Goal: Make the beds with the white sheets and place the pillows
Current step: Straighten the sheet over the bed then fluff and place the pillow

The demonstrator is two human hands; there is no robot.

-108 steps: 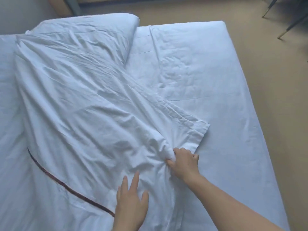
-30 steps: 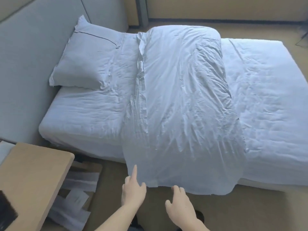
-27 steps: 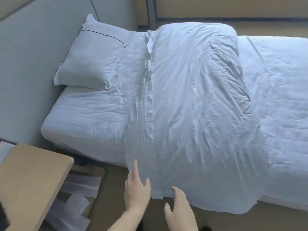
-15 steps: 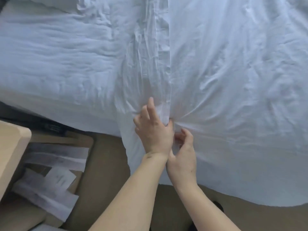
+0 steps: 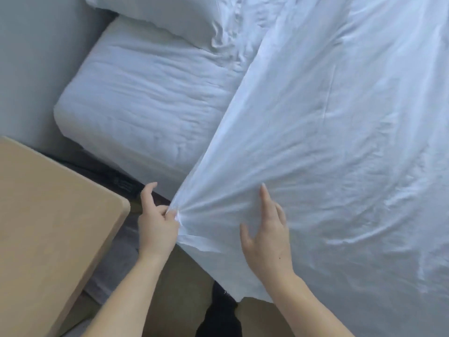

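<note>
The left hand (image 5: 156, 226) is seen beside the bed's near side, its grip pinched on a bunched corner of the white sheet (image 5: 328, 132), index finger held out straight toward the bed. Taut creases are fanned out from that pinch across the sheet. The right hand (image 5: 266, 237) is laid flat on the sheet just beside the pinch, fingers spread and straight, nothing gripped. Both forearms are extended up from the bottom edge.

The sheet is draped over the right part of the mattress (image 5: 136, 103), its lower edge hung past the bed's side over the floor (image 5: 179, 283). The left part of the mattress is left uncovered. A pillow (image 5: 165, 18) is placed at the head, against the grey headboard (image 5: 31, 57).

A wooden tabletop (image 5: 48, 227) is found close to the left hand, with only a narrow gap to the bed. Open floor is shown between the forearms.
</note>
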